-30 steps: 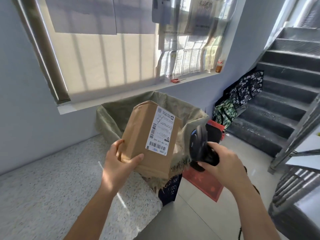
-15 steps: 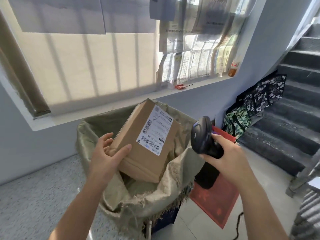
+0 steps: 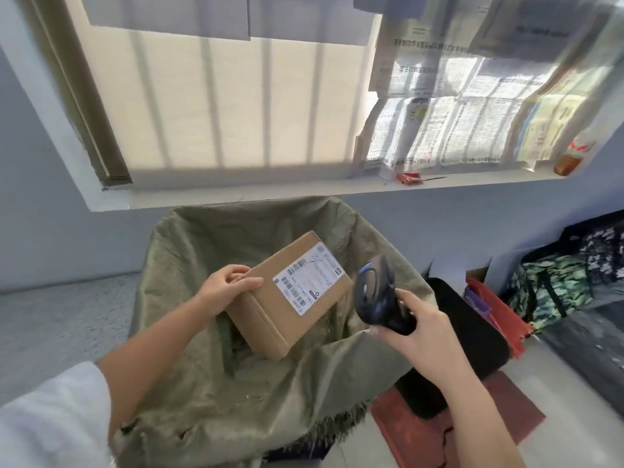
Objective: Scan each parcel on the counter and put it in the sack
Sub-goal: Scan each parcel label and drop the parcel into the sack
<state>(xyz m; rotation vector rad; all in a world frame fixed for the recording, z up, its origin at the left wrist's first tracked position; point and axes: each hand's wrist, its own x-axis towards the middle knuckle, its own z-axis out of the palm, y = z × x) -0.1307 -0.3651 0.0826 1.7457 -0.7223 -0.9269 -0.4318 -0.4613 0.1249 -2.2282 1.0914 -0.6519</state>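
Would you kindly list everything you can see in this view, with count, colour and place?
sack: one, olive green, open, centre
parcel: one, brown with white label, tilted over the sack's mouth
scanner: one, black, right of the parcel
counter: one, speckled grey, left of the sack
window sill: one, white, above the sack
newspapers: several, white, hung upper right
container: one, orange, sill's right end
bags: at least two, patterned green and black, far right
mat: one, red, floor right of the sack
left hand: one, grips the parcel's left end
right hand: one, grips the scanner
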